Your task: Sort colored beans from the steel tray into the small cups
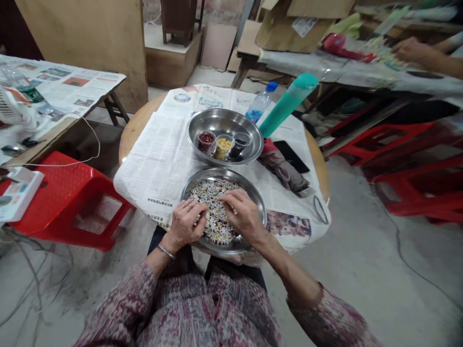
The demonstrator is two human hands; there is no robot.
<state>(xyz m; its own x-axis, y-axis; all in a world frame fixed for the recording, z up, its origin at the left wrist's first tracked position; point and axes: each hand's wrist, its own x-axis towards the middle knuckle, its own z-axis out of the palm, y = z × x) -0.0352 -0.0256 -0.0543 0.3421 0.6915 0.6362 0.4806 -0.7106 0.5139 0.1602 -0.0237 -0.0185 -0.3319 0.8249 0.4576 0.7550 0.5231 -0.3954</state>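
Low in the middle of the frame, both hands rest palm-down in the near plate (pixel 259 202), fingers curled loosely onto the mixed beans (pixel 213 212), likely so single beans can be picked out; the left hand (pixel 185 222) and right hand (pixel 241 213) grip nothing that I can see. Just above, a bowl (pixel 249 126) holds three cups: red beans (pixel 206 139), yellow grains (pixel 224 144), dark beans (pixel 239 142), kept within reach.

round steel tray (pixel 258 202) (newspaper-covered table), mixed beans (pixel 213 212) spread inside
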